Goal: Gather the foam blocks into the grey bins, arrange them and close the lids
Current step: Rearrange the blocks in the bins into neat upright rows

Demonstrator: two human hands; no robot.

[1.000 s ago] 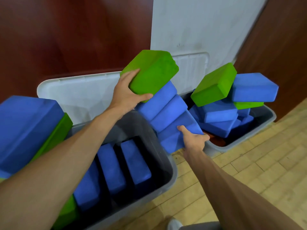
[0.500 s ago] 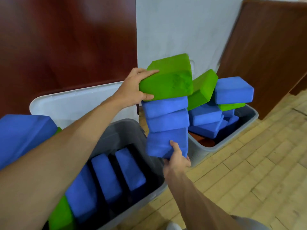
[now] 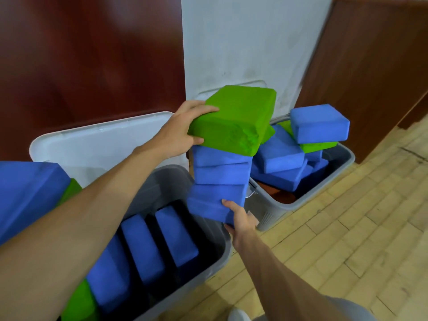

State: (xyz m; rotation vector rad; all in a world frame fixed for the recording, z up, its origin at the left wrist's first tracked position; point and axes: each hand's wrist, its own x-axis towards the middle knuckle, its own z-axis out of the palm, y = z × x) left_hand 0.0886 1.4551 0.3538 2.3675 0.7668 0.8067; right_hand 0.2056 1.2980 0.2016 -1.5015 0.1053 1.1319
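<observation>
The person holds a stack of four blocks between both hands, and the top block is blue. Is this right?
No. The head view shows the top block is green, not blue. The rest holds: left hand and right hand hold a stack of four blocks.

Two grey bins (image 3: 166,181) (image 3: 301,205), two hands (image 3: 176,135) (image 3: 240,218)

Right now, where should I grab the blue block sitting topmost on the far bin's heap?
Probably from above: the blue block lies flat and uncovered, topmost in the right bin, so span its width, with your thumb on the near side face.
</observation>
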